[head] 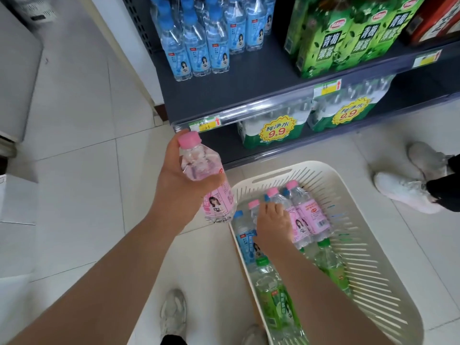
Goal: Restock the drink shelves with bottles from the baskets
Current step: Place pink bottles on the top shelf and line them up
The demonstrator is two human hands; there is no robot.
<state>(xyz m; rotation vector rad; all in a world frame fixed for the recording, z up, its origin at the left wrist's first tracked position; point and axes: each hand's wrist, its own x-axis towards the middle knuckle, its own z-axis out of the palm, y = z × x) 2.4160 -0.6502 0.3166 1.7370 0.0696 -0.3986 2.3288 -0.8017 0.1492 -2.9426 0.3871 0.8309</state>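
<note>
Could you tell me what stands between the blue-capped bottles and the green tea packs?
Nothing; in the head view that stretch of dark shelf is bare.

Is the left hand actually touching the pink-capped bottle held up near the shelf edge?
Touching. The head view shows the left hand wrapped round the pink-capped bottle, with the thumb lying across its body.
</note>
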